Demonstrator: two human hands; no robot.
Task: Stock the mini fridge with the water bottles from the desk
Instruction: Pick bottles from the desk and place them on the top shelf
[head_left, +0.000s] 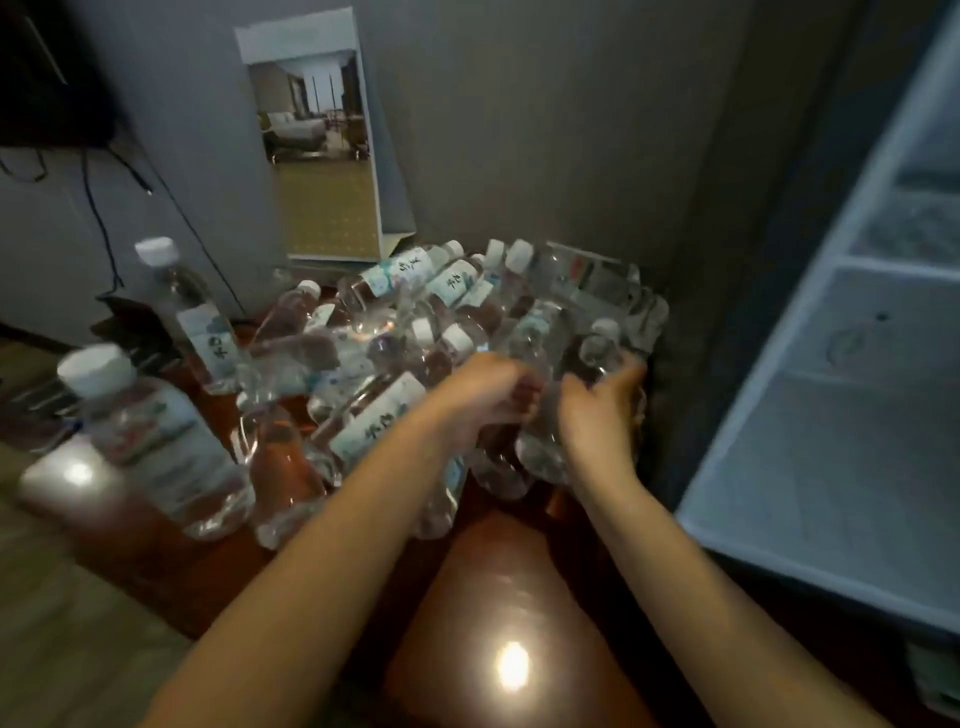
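Several clear water bottles with white caps and pale labels lie in a heap (395, 332) on the glossy reddish-brown desk (498, 597). Two more stand upright at the left, one (156, 441) near me and one (192, 312) further back. My left hand (483, 395) curls around a lying bottle in the middle of the heap. My right hand (602, 405) grips another bottle (597, 353) at the heap's right end. The mini fridge door (852, 395) stands open at the right, its white shelves bare. The picture is blurred.
A tall printed card (322, 156) leans on the grey wall behind the heap. Dark cables (104, 218) hang at the left below a black screen corner. A lamp's reflection glares on the desk near me.
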